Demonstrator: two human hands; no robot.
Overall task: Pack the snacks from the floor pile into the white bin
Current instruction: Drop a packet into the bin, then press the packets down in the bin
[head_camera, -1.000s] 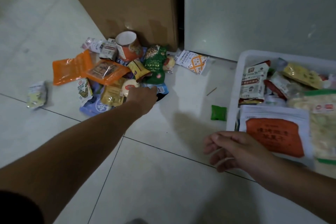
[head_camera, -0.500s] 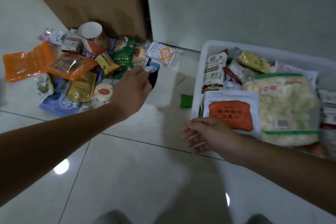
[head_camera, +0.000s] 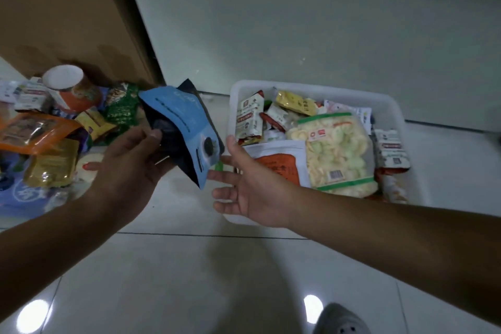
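Note:
My left hand (head_camera: 130, 168) grips a blue and black snack pouch (head_camera: 184, 127), lifted off the floor between the pile and the bin. My right hand (head_camera: 244, 187) is spread open just right of the pouch, fingertips close to its lower corner, in front of the white bin (head_camera: 390, 102). The bin holds several packets, among them a clear bag of pale puffs (head_camera: 336, 154) and a white pouch with an orange label (head_camera: 279, 165). The floor pile (head_camera: 54, 133) lies to the left: orange, gold, green and purple packets and a tipped paper cup (head_camera: 70, 87).
A cardboard box (head_camera: 67, 13) stands behind the pile, against a pale wall (head_camera: 298, 22). Glossy white floor tiles (head_camera: 189, 279) stretch toward me. A grey shoe (head_camera: 341, 320) shows at the bottom edge.
My left hand has lifted the blue and black pouch out of the pile and carried it right. My right hand has opened and risen toward it. The camera has swung right.

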